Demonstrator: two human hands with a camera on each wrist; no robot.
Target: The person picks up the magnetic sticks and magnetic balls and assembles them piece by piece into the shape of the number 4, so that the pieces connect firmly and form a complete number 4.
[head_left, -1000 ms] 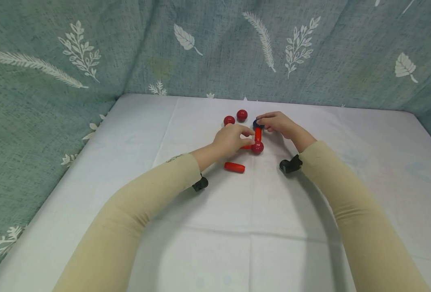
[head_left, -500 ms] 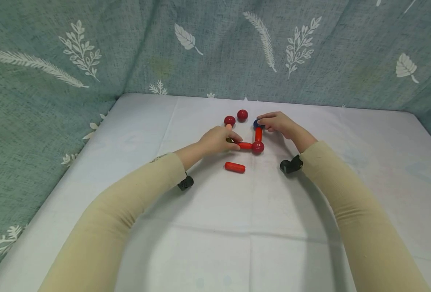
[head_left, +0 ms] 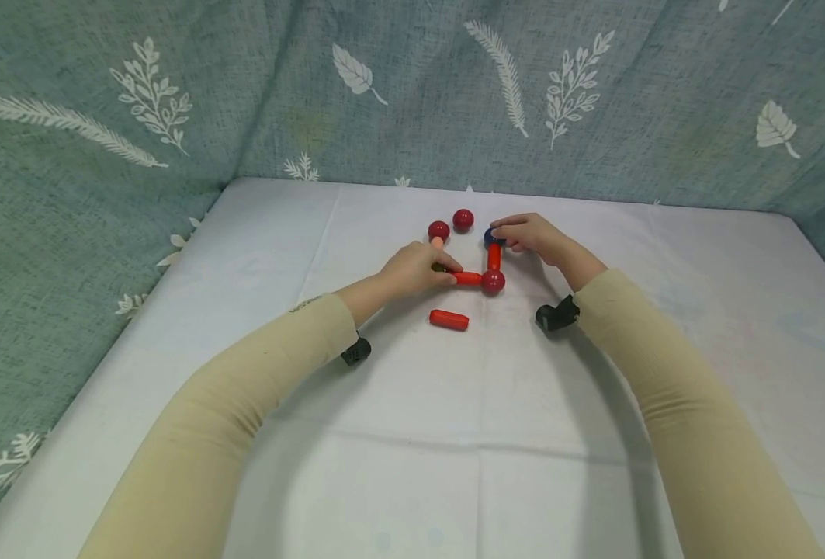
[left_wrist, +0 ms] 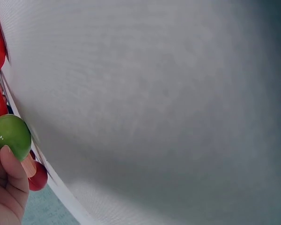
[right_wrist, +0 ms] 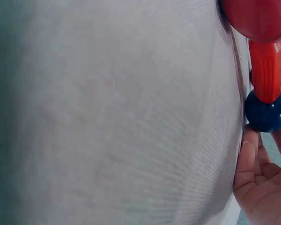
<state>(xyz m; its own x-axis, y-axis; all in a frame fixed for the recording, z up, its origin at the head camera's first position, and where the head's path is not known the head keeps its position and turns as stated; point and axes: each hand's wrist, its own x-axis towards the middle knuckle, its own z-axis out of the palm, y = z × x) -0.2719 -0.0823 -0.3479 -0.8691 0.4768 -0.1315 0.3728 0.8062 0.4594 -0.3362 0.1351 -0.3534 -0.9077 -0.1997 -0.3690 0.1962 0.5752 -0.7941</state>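
Observation:
My left hand (head_left: pixel 410 269) pinches a green ball (left_wrist: pixel 11 137), mostly covered by the fingers in the head view. From that ball a red rod (head_left: pixel 468 279) runs right to a dark red ball (head_left: pixel 493 282). A second red rod (head_left: pixel 494 257) leads from there up to a blue ball (right_wrist: pixel 266 111). The thumb and fingers of my right hand (head_left: pixel 534 235) grip the blue ball. A peach rod (left_wrist: pixel 29 165) reaches from behind the green ball to another red ball (head_left: pixel 438 231). The pieces lie in a chain like a three-sided frame.
A loose red rod (head_left: pixel 449 320) lies in front of the chain. One more red ball (head_left: pixel 463 220) sits behind it. A white cloth covers the table (head_left: pixel 412 481), and a green leaf-patterned curtain (head_left: pixel 412 93) hangs along the back and left.
My left hand has drawn back left from above the red rod to the green ball, uncovering the rod, and then held still. My right hand has stayed on the blue ball.

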